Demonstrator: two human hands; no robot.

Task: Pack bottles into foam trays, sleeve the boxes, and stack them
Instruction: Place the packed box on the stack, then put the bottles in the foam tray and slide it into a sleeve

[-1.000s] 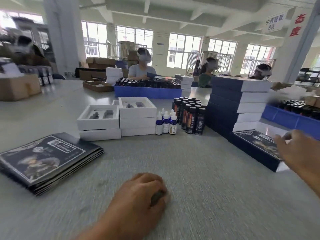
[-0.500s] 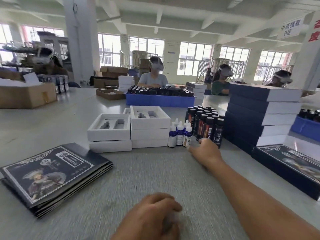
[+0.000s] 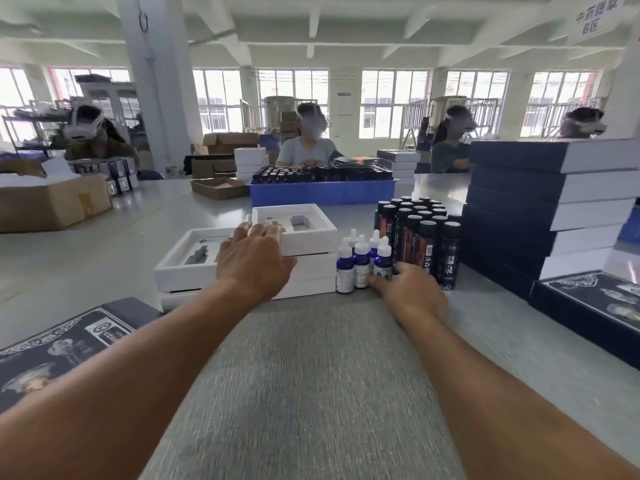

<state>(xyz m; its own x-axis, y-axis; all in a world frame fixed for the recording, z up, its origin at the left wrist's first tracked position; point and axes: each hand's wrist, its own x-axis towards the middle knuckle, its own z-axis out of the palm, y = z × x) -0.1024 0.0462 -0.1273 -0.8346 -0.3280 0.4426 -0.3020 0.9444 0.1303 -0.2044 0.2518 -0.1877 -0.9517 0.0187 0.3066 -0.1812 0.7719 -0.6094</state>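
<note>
Two stacks of white foam trays stand at the table's middle: a lower one and a taller one. My left hand reaches over them, its straight fingers resting on the taller stack's near-left rim. Several small blue dropper bottles stand just right of the trays. My right hand is at their base, thumb and fingers curled round the rightmost dropper bottle. Behind it stand several tall dark bottles.
A stack of navy sleeved boxes rises at the right, with another sleeved box lying in front of it. Flat printed sleeves lie at the left. A grey mat covers the near table. Beyond are a blue crate, a cardboard box and people.
My left hand has risen from the mat and reached forward onto the tray stack. My right hand has moved from the right-hand sleeved box across to the dropper bottles.
</note>
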